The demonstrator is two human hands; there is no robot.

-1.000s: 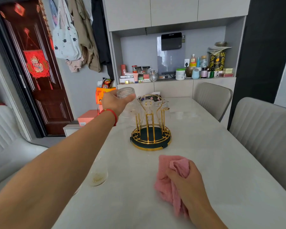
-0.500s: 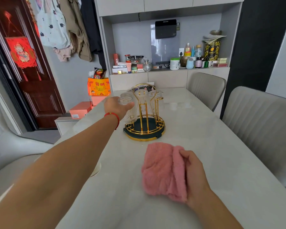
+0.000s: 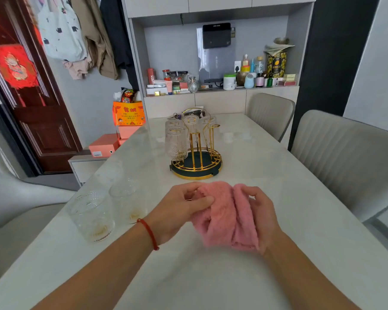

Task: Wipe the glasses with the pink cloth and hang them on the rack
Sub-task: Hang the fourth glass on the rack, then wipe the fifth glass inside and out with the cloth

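Pink fluffy cloth (image 3: 222,215) is pinched between your left hand (image 3: 179,211) and right hand (image 3: 263,217), both arms stretched over the white marble tabletop (image 3: 278,175).

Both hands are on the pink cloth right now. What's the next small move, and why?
Probably free the left hand to reach for the nearer glass: two unhung glasses stand upright at left, while the right hand already holds the pink cloth.

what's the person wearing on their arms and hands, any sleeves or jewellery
Both forearms are bare, with no sleeves in view. The left hand has a thin red string bracelet round its wrist. The right hand shows no gloves, watch or bracelet; no rings are visible on either.
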